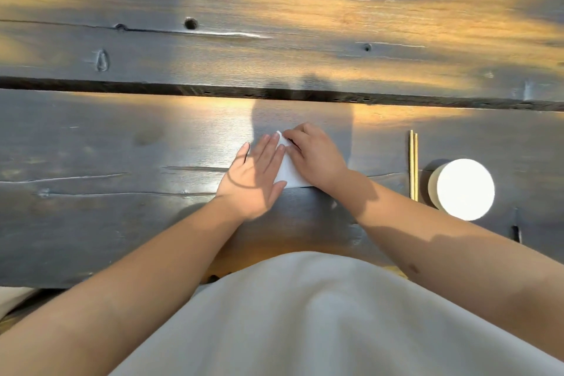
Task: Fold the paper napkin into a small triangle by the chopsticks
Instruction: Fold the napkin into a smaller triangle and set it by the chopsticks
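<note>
A white paper napkin (289, 172) lies on the dark wooden table, folded into a triangular shape with its tip pointing away from me. My left hand (254, 175) lies flat on the napkin's left side, fingers straight and together. On the right side rests my right hand (314, 154), its fingertips pinching or pressing the fold near the tip. Both hands cover much of the paper. A pair of wooden chopsticks (413, 165) lies side by side to the right, apart from the napkin.
A white round container (462, 189) stands just right of the chopsticks, brightly lit. A dark gap (183, 89) runs across the table between two planks, beyond the hands. The table's near edge is by my body.
</note>
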